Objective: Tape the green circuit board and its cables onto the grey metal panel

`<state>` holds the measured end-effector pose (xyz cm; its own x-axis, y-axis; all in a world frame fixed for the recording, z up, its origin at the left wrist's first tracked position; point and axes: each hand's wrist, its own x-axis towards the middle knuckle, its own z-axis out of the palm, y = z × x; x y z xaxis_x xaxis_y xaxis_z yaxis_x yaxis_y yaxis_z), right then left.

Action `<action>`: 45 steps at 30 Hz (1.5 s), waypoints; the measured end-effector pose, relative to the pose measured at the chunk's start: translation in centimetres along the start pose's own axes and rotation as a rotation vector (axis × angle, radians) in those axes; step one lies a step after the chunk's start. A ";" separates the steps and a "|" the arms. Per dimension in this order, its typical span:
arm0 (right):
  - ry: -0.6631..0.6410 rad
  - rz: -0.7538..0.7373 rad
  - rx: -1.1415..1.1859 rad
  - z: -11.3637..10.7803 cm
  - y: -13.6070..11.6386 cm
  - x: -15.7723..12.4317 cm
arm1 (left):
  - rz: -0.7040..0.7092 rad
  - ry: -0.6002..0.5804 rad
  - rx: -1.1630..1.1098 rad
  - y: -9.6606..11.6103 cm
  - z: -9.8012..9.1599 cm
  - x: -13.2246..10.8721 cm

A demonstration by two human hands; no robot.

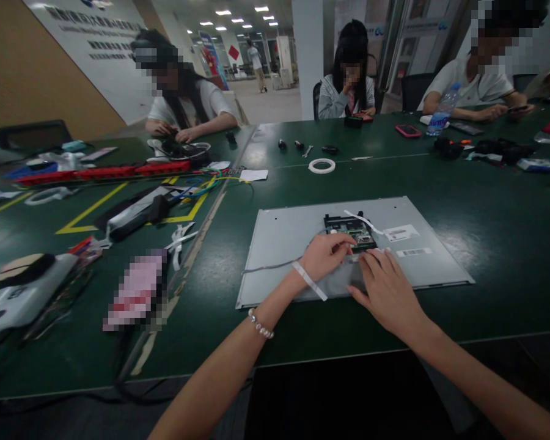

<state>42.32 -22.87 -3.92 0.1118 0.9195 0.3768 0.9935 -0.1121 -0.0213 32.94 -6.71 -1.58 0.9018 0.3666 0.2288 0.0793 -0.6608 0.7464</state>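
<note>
A flat grey metal panel [288, 232], looking like the back of a display, lies on the green table. Near its middle sits a green circuit board in a black frame [329, 221]. My left hand [323, 260] is at the board's near-left side with fingers curled in a pinch; whatever they hold is hidden. My right hand [389, 293] rests at the near edge of the board, fingers stretched forward and thumb apart. A thin grey cable [268, 267] runs leftward from under my left hand. One white strip [309, 281] crosses my left wrist, and another white strip [364, 221] lies over the board.
A roll of white tape [321, 166] and a small wrench [307, 151] lie beyond the panel. Left are a pink pouch [137, 287], a white device [32, 290] and red power strips [105, 173]. Several people sit around the table; a water bottle [443, 110] stands far right.
</note>
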 end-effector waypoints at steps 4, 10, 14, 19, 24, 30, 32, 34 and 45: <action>0.025 -0.010 -0.010 0.1 -1.0 -0.2 | 0.016 -0.023 0.042 0.0 0.1 0.0; -0.004 -0.001 -0.048 0.3 -1.8 0.2 | 0.013 -0.048 0.072 0.0 0.2 -0.1; 0.018 -0.005 -0.043 0.5 -1.5 0.0 | 0.004 -0.050 0.044 -0.1 0.2 -0.1; 0.041 0.001 0.003 0.5 -1.3 -0.2 | -0.026 -0.006 -0.043 -0.2 0.1 -0.1; 0.003 -0.019 0.050 0.3 -1.0 -0.1 | -0.070 0.044 -0.154 -0.5 0.1 0.1; 0.019 -0.054 0.215 -0.8 -0.5 0.5 | -0.162 0.173 -0.281 -0.9 -0.1 0.4; 0.013 -0.060 0.373 -1.5 -0.6 0.9 | -0.174 0.213 -0.305 -0.9 -0.2 0.4; -0.034 -0.029 0.602 -2.1 -1.0 1.4 | -0.182 0.268 -0.316 -0.7 -0.5 0.4; -0.095 -0.325 0.774 -2.1 -2.2 4.4 | -0.278 0.509 -0.253 -0.9 -1.6 0.6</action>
<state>40.60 -19.36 -0.27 -0.2148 0.8930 0.3954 0.7077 0.4214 -0.5671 32.75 -4.87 -1.13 0.5421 0.8090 0.2270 0.1230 -0.3436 0.9310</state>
